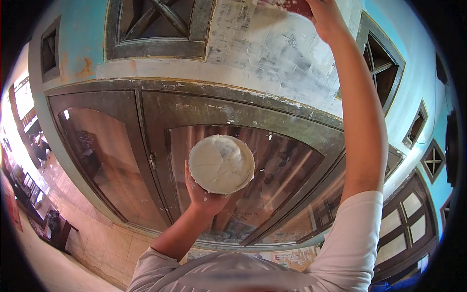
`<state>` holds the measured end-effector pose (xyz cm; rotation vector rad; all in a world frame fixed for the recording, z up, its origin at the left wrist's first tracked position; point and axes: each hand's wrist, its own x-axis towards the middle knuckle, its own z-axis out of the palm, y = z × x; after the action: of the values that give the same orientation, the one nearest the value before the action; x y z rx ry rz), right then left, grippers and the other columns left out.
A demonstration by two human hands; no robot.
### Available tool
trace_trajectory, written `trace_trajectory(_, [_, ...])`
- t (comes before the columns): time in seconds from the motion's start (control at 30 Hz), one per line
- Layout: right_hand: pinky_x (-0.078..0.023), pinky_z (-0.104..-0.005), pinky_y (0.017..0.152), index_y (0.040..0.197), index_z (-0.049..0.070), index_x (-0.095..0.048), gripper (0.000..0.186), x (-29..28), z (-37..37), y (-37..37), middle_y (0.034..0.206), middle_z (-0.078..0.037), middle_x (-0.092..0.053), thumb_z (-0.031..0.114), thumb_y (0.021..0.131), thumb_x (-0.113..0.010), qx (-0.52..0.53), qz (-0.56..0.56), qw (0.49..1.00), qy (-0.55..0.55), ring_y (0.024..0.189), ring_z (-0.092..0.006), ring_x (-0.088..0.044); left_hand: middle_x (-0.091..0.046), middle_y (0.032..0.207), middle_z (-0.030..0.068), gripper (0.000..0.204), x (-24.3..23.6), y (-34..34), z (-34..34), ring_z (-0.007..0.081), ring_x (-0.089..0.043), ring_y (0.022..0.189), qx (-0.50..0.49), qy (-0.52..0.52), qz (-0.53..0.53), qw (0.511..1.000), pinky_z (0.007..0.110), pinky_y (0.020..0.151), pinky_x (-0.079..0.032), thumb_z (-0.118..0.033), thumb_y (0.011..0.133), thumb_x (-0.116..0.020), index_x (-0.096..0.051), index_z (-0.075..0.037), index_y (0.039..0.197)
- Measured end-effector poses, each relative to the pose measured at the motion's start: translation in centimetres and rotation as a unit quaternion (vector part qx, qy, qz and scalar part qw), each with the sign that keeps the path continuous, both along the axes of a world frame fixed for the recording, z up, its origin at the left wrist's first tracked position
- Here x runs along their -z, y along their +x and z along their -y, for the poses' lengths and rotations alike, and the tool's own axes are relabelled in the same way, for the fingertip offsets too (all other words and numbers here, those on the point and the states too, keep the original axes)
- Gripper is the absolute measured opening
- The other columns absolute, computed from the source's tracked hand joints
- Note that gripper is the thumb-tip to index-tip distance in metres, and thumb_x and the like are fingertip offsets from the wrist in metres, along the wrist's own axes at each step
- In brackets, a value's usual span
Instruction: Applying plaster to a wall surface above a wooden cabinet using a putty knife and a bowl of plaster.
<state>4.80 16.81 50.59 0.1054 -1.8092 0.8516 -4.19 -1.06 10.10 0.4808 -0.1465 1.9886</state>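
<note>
My left hand (206, 200) is closed round the side and underside of a round tub (249, 177). Thick off-white paste (216, 163) fills the tub, its surface uneven with ridges and a hollow. Raised high at the upper edge, my right hand (325, 19) grips a dark red flat tool (294, 6) with whitish paste along one edge. The picture cuts off part of that tool, so its exact kind is unclear. It is up by the patchy white and grey wall (262, 53), where smears of filler show; contact with the wall cannot be made out.
Below the wall stands a wide brown wooden door (243, 114) with glass panes. Wooden vent frames (158, 51) with crossed bars are set in the wall on both sides. At far left, a person (40, 146) is beyond a tiled floor (104, 248) and dark furniture (53, 226).
</note>
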Motion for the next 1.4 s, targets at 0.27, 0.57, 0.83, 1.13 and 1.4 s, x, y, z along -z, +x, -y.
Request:
trace_trajectory(0.27, [-0.058,-0.0377,0.084,0.124,-0.005,-0.054,0.044,-5.4,-2.6,-1.6,0.112,-0.016,-0.065,0.025,0.096,-0.068,0.14,-0.012,0.987,0.081,0.096,-0.0244,-0.068,-0.051,0.146,0.0015,0.071,2.0,-0.7,0.9,0.0313,-0.05,0.133,-0.077,-0.032,-0.068,0.994,0.055,0.11,-0.037,-0.07,0.096,-0.032,-0.05,-0.023,0.145])
trace_trajectory(0.57, [-0.058,-0.0365,0.072,0.117,-0.006,-0.059,0.046,-6.4,-1.6,-1.7,0.104,-0.02,-0.068,0.033,0.094,-0.069,0.515,-0.036,0.825,0.231,0.088,-0.0255,-0.07,-0.052,0.146,0.0013,0.072,2.3,-1.2,0.6,0.0313,-0.05,0.133,-0.031,-0.062,-0.02,0.997,0.053,0.111,-0.037,-0.072,0.094,-0.035,-0.05,-0.024,0.145])
trace_trajectory(0.83, [-0.057,-0.0333,0.058,0.121,-0.004,-0.054,0.05,-7.3,-0.7,0.2,0.103,-0.018,-0.068,0.037,0.096,-0.066,0.459,0.028,0.867,0.194,0.075,-0.024,-0.069,-0.052,0.147,0.0024,0.071,3.1,-1.1,0.9,0.0313,-0.05,0.133,0.02,-0.031,0.001,0.999,0.053,0.112,-0.037,-0.069,0.096,-0.036,-0.05,-0.022,0.146])
trace_trajectory(1.13, [-0.055,-0.0377,0.073,0.117,0.001,-0.058,0.026,-6.5,4.9,0.7,0.095,-0.012,-0.068,0.021,0.1,-0.06,0.377,-0.196,0.789,0.444,0.092,-0.0226,-0.066,-0.052,0.147,0.0032,0.072,3.5,-0.9,2.1,0.0317,-0.05,0.134,0.032,-0.016,0.007,0.999,0.054,0.111,-0.038,-0.07,0.096,-0.035,-0.048,-0.021,0.147])
trace_trajectory(1.4, [-0.049,-0.0378,0.082,0.109,0.015,-0.073,0.021,0.3,2.4,-2.0,0.114,0.0,-0.073,0.021,0.089,-0.071,0.211,-0.15,0.757,0.6,0.089,-0.0211,-0.059,-0.051,0.147,0.0055,0.074,3.7,0.3,1.6,0.0321,-0.05,0.134,0.047,-0.021,0.006,0.999,0.053,0.112,-0.038,-0.071,0.096,-0.036,-0.046,-0.02,0.148])
